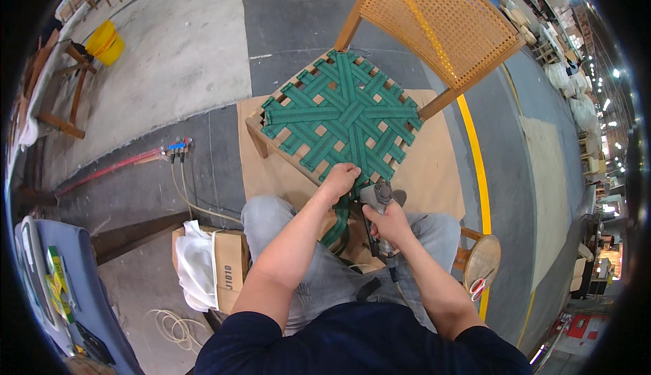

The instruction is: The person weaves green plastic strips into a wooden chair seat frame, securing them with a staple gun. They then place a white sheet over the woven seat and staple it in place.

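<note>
Right hand: closed around a gray tool, which is held by the near corner of the seat; touching or not cannot be told.
Left hand: curled in at that corner, beside the tool; whether the strap is pinched is hidden.
Loose strap: hung down from the near corner of the seat.
Done: green bands have been woven both ways over the seat, and a big cross has been laid on top, corner to corner.
Not done: by the look of it, only a little is left; the loose strap has not been cut off at the seat's near corner.
Chair back: joined at the far right side of the seat.
Box: put near and left of the seat, with white cloth draped on it.
Stool: put near and right of the seat; scissors are laid on it.
Brown sheet: spread under the seat.
Floor: gray, with a yellow line painted right of the seat.
Bucket: yellow, left far beyond the seat, to the left.
Room: big; white bags are piled far right of the seat, and lamps are lit.
</note>
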A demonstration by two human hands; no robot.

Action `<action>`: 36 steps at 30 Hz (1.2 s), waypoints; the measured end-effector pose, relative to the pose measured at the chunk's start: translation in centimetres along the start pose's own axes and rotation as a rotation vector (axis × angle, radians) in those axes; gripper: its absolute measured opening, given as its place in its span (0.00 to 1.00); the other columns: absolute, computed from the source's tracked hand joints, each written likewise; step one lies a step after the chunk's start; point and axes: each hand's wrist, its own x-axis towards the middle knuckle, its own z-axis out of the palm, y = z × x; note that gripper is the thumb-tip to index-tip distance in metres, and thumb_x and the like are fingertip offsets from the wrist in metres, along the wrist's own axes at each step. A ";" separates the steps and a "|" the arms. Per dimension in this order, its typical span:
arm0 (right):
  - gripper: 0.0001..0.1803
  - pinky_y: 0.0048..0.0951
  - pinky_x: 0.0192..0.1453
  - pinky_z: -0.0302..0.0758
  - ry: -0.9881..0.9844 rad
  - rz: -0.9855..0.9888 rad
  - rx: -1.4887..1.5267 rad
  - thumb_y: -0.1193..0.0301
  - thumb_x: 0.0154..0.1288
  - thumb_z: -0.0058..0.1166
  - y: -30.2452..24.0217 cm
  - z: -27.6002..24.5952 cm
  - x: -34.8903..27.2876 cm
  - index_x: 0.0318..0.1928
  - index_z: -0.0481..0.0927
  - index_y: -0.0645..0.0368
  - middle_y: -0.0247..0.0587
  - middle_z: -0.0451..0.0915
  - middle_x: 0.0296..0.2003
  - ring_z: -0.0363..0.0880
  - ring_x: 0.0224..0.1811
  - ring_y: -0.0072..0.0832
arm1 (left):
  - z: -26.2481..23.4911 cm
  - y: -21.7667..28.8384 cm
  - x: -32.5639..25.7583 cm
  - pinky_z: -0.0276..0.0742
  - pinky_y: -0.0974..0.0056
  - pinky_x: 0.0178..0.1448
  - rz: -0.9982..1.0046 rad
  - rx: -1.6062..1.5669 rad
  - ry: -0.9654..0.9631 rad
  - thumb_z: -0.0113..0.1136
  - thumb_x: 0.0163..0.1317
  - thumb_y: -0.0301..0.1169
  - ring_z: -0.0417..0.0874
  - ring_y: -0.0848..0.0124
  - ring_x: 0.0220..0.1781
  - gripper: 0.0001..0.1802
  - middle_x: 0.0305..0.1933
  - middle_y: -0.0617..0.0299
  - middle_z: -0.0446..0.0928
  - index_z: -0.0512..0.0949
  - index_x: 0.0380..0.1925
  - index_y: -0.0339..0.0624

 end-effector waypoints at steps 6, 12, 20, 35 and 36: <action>0.18 0.30 0.22 0.78 0.044 -0.024 0.199 0.61 0.73 0.63 -0.8 -2.8 -1.6 0.49 0.79 0.63 0.37 0.81 0.29 0.80 0.21 0.25 | -1.7 0.1 -0.2 0.72 0.67 0.29 0.020 -0.002 -0.061 0.55 0.75 0.37 0.80 0.77 0.33 0.13 0.41 0.66 0.87 0.82 0.45 0.41; 0.21 0.32 0.25 0.79 0.439 -0.014 0.441 0.56 0.72 0.64 2.3 -16.4 -10.3 0.47 0.77 0.63 0.39 0.81 0.31 0.82 0.23 0.28 | 0.1 0.4 -2.1 0.78 0.65 0.52 -0.076 0.041 -0.261 0.58 0.73 0.34 0.83 0.72 0.45 0.15 0.48 0.60 0.86 0.82 0.51 0.34; 0.29 0.34 0.24 0.79 0.655 -0.068 0.851 0.54 0.72 0.62 10.4 -24.3 -16.2 0.57 0.69 0.65 0.45 0.79 0.39 0.81 0.23 0.32 | -1.8 -2.2 -1.6 0.79 0.57 0.55 0.400 0.721 0.176 0.61 0.68 0.31 0.85 0.55 0.47 0.17 0.48 0.49 0.86 0.82 0.54 0.35; 0.40 0.31 0.29 0.77 -0.665 -0.340 1.042 0.34 0.75 0.39 2.3 -10.6 -5.2 0.64 0.73 0.57 0.43 0.84 0.38 0.80 0.31 0.31 | 11.5 0.4 -19.1 0.77 0.69 0.54 0.140 -0.606 -0.515 0.54 0.76 0.52 0.81 0.80 0.50 0.27 0.50 0.70 0.83 0.79 0.63 0.45; 0.40 0.30 0.24 0.74 -0.573 -0.267 1.050 0.33 0.75 0.38 1.1 -9.2 -5.3 0.62 0.74 0.57 0.42 0.83 0.33 0.78 0.26 0.30 | 11.3 0.1 -19.6 0.77 0.69 0.55 0.194 -0.714 -0.549 0.56 0.76 0.51 0.82 0.79 0.50 0.26 0.50 0.70 0.83 0.78 0.63 0.45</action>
